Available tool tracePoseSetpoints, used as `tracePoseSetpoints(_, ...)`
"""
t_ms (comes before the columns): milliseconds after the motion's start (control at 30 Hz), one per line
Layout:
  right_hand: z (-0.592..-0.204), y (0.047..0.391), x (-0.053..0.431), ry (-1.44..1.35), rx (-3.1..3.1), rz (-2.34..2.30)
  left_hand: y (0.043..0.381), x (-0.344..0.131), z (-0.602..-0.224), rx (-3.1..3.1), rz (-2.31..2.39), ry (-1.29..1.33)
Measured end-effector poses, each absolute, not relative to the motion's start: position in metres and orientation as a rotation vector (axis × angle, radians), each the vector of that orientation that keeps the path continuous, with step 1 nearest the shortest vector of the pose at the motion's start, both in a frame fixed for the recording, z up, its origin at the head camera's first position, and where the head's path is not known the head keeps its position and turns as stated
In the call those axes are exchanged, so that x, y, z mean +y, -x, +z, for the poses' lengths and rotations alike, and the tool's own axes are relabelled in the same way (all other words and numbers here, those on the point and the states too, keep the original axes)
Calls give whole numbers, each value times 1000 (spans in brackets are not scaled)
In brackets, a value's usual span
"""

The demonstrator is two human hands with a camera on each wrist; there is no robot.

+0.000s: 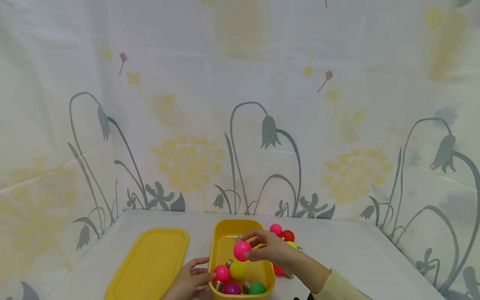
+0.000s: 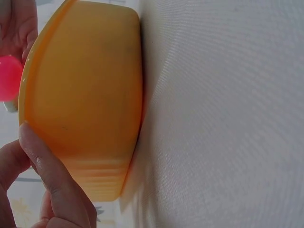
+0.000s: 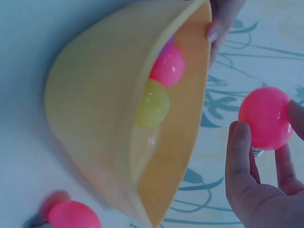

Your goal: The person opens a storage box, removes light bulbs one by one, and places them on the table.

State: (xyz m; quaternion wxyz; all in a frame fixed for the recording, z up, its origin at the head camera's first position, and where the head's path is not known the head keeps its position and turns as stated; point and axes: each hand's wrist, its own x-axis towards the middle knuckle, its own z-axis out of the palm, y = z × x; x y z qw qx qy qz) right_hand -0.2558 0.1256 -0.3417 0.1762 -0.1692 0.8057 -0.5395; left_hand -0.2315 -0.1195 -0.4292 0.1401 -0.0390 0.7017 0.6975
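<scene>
Right hand [image 1: 265, 248], right of the frame's lower centre: thumb and fingers parted about the round of a hot-pink bulb [image 1: 242, 251], pinching it, in the air over the yellow box [image 1: 228, 227]. Right wrist view has this bulb at the right edge, gripped by the fingertips, a bit of metal showing beneath. Left hand [image 1: 192, 277], bottom of the frame left of centre: pinches the box's left rim, thumb tip over the edge, fingers against the outer side. Box stands upright on the white bench [image 1: 337, 250], lower centre. Inside, toward its near end: a second pink bulb [image 1: 222, 273] at left, a yellow bulb [image 1: 237, 271] just beside it, a purple bulb [image 1: 232, 288] and a green bulb [image 1: 257, 288] along the bottom; metal screw bases show on several. Lying outside, just right of the box and partly behind the right arm: a small pink bulb [image 1: 276, 229], a red bulb [image 1: 288, 235], another yellow one, and a reddish one lower down. Flat yellow lid [image 1: 150, 262] lies on the bench, lower left, apart from the box. Pale sleeve [image 1: 341, 287] at lower right. Flower-printed cloth [image 1: 187, 104] fills the upper frame.
</scene>
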Motion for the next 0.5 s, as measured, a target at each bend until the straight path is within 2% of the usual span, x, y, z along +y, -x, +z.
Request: tracePoseSetpoints(500, -350, 246, 162, 396, 2383, -1583, 231, -119, -428, 2024, 2022, 107)
